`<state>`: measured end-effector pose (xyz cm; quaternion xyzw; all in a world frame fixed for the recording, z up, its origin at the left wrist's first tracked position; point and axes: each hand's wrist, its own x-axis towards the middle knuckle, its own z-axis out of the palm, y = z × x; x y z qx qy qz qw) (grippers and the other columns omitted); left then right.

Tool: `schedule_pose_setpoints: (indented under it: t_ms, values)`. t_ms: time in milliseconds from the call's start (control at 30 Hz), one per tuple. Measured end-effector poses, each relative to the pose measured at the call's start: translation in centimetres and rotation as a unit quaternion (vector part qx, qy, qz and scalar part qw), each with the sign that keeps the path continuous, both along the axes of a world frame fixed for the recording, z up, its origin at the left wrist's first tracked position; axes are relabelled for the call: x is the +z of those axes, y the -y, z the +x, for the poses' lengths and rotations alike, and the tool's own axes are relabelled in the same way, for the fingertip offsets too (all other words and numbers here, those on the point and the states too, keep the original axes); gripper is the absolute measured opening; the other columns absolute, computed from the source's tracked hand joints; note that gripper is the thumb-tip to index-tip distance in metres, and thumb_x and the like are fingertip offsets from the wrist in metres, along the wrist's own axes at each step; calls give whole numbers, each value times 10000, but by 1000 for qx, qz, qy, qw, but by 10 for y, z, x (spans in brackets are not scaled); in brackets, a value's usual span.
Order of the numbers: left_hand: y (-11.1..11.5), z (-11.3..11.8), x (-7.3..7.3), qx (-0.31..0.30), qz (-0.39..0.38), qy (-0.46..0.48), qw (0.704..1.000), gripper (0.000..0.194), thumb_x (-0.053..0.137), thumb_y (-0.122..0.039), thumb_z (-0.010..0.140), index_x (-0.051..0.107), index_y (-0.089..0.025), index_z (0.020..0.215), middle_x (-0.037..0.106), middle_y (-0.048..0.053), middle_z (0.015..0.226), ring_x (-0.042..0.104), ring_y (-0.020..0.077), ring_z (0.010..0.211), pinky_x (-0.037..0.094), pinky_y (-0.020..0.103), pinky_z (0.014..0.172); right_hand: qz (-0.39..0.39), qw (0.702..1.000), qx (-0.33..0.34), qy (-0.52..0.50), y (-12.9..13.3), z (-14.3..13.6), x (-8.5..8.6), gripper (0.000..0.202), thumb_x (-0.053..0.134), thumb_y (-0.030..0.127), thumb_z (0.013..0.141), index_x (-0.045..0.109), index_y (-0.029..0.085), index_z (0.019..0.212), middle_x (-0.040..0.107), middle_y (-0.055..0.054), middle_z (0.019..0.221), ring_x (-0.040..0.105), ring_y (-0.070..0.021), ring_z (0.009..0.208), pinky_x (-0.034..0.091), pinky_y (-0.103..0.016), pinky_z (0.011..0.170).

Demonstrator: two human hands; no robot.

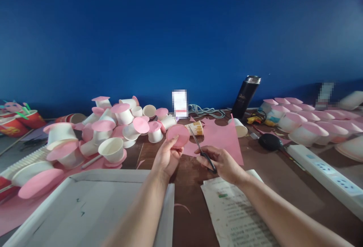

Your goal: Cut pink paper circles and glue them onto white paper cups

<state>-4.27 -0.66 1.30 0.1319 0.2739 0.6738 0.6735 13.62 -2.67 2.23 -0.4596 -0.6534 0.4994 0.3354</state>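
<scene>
In the middle of the head view, my left hand is closed on a round pink paper disc, with the thumb pressed on its face. Whether anything sits behind the disc is hidden. My right hand grips a pair of scissors by the dark handles, blades pointing up and left, just right of the disc. Behind the blades, a paper cup with a yellow-brown pattern lies on its side. A cut pink paper sheet spreads behind my right hand.
White cups with pink tops crowd the left; more capped cups line the right. A black bottle leans near the blue wall. A power strip, black mouse-like object, printed papers and white box lid surround my arms.
</scene>
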Motion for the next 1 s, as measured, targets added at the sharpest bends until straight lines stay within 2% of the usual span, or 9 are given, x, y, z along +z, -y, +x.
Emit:
schedule_pose_setpoints:
  t_ms: [167, 400, 1000]
  values:
    - [1, 0, -2, -9, 8, -20, 1000, 205, 746, -106, 676, 618, -132, 834, 658, 10, 778, 593, 79, 645, 443, 179, 528, -1, 1000, 5, -2, 1, -1, 3, 359, 636, 484, 776, 649, 171, 951, 549, 16, 634, 473, -109, 591, 334, -223, 515]
    - [0, 1, -5, -15, 5, -18, 1000, 211, 755, -112, 666, 609, -139, 817, 652, 17, 779, 599, 88, 665, 436, 174, 519, -20, 1000, -2, -12, 0, -1, -3, 402, 658, 504, 745, 653, 158, 948, 518, 16, 612, 456, -108, 578, 312, -224, 502]
    - [2, 5, -1, -6, -25, -22, 999, 134, 711, -67, 690, 611, -122, 759, 661, 30, 730, 613, 99, 643, 453, 184, 539, 2, 1000, -22, -18, 0, -2, -4, 418, 641, 517, 748, 653, 156, 959, 529, 21, 613, 468, -109, 579, 355, -238, 533]
